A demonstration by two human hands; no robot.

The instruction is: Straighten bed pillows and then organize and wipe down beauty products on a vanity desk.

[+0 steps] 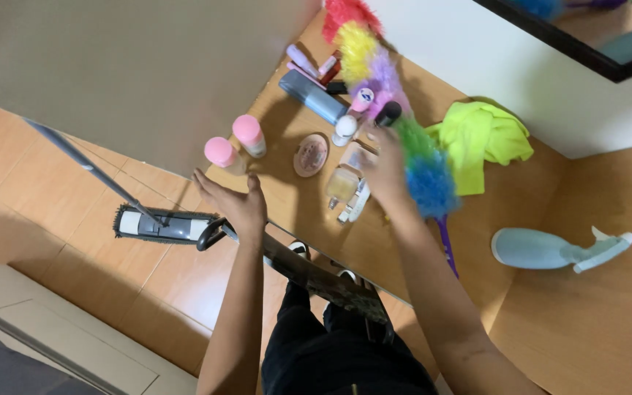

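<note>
the left hand (237, 203) hovers open at the counter's (550, 314) near edge, fingers spread, holding nothing, just short of two pink-capped bottles (234, 144). the right hand (385, 170) rests among small jars and tubes (345, 157); its fingers' grip i cannot tell. a rainbow duster (396, 102) lies across that still crowded clutter. further right sit a yellow cloth (483, 139) and a blue spray bottle (557, 249); tidying looks barely begun.

A wooden tabletop (594, 322) meets a white wall (491, 66) above an orange tiled floor (53, 219).
</note>
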